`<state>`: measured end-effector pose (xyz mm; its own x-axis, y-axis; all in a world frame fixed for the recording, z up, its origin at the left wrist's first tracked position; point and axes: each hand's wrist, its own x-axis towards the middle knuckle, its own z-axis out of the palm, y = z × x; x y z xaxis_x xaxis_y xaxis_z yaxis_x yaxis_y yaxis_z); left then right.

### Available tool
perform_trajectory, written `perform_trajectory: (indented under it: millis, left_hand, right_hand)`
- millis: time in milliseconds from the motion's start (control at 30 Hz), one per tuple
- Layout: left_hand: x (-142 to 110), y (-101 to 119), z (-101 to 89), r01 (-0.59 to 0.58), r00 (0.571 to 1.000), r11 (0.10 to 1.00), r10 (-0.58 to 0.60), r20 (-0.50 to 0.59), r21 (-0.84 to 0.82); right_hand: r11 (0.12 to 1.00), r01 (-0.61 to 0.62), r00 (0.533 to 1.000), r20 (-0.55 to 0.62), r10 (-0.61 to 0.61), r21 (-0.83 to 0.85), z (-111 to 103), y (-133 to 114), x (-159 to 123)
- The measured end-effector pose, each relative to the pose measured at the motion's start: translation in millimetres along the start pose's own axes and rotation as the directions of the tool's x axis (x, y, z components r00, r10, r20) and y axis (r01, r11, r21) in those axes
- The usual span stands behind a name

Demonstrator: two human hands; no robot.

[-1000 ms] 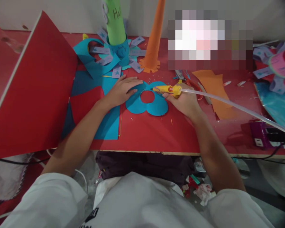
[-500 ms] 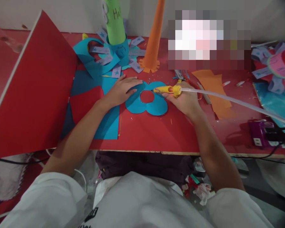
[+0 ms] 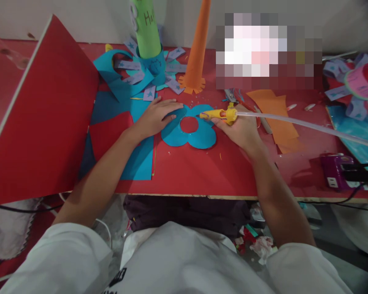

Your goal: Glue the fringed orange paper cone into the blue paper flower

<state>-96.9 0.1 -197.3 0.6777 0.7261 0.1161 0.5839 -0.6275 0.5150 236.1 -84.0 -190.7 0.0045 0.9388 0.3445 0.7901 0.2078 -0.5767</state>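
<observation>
A blue paper flower [image 3: 200, 136] with a round hole in its middle lies flat on the red tabletop [image 3: 184, 173]. My left hand [image 3: 159, 116] rests with fingers stretched out over the flower's upper left petal. In my right hand [image 3: 242, 126] is a yellow hot glue gun [image 3: 216, 114], its tip pointing left above the flower near the upper right rim of the hole. A long clear glue stick [image 3: 294, 121] runs out of the gun's back to the right.
An orange paper cone [image 3: 196, 61] and a green tube [image 3: 149, 30] in a blue band stand behind. Red board [image 3: 49, 122] leans at left. Orange paper strips [image 3: 279, 118], pliers [image 3: 231, 96] and a purple power adapter [image 3: 335, 173] with black cables lie to the right.
The glue gun in my right hand has shifted slightly right, and the glue stick's far end has dropped a little. My left hand stays on the flower.
</observation>
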Motion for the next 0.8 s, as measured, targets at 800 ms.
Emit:
perform_trajectory:
  millis: [800]
  left_hand:
    - [-0.2, 2.0, -1.3, -0.01, 1.0, 1.0, 0.01, 0.002, 0.0]
  right_hand:
    - [0.956, -0.099, 0.995, 0.017, 0.098, 0.276, -0.1, 1.3, 0.5]
